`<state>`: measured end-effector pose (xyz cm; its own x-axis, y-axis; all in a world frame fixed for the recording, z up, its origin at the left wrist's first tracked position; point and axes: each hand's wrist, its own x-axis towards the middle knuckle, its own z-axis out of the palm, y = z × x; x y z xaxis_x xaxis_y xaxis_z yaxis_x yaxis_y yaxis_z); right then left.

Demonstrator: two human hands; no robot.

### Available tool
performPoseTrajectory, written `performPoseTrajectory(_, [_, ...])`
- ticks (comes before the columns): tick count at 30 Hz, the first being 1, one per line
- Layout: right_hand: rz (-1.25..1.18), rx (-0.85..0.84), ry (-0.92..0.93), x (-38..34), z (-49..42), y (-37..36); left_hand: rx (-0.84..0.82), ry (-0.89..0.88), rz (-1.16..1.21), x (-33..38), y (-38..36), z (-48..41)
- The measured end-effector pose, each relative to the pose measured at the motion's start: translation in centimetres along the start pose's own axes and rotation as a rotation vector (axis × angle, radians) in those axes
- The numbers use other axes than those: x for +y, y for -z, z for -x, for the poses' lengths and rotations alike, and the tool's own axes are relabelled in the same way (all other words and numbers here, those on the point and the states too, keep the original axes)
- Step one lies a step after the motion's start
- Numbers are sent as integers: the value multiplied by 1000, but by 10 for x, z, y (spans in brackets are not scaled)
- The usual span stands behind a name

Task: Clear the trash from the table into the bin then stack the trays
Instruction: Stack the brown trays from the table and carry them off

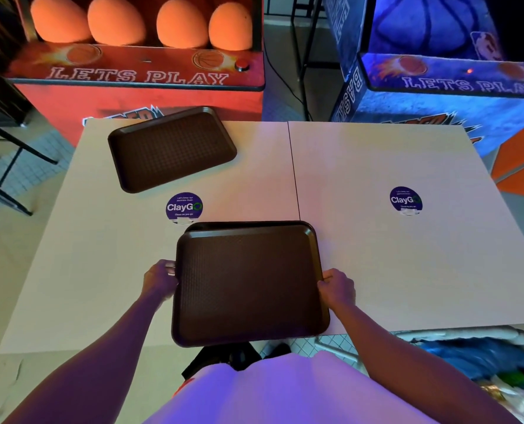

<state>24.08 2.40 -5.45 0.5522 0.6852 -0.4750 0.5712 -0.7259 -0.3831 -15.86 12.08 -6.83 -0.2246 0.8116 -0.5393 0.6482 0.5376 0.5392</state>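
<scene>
A dark brown tray (248, 283) lies at the near edge of the table, overhanging it slightly. My left hand (159, 278) grips its left rim and my right hand (337, 286) grips its right rim. A sliver of a second brown tray (311, 226) shows under it at its far edge. Another brown tray (170, 148) rests alone and turned at an angle at the far left of the table. The bin (480, 362) with a blue liner and trash inside stands at the lower right, beside the table.
Two pale tables (376, 255) are pushed together, with a seam down the middle and a round purple sticker (184, 207) on each. Red (138, 78) and blue (450, 84) arcade basketball machines stand behind. Black chair legs (7, 166) are at the far left.
</scene>
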Motion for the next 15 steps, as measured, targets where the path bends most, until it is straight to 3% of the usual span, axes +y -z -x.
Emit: performPoseTrajectory(15, [-17,-37,-45,-6,-11,4,-53,-69,-12,11,-5,-16])
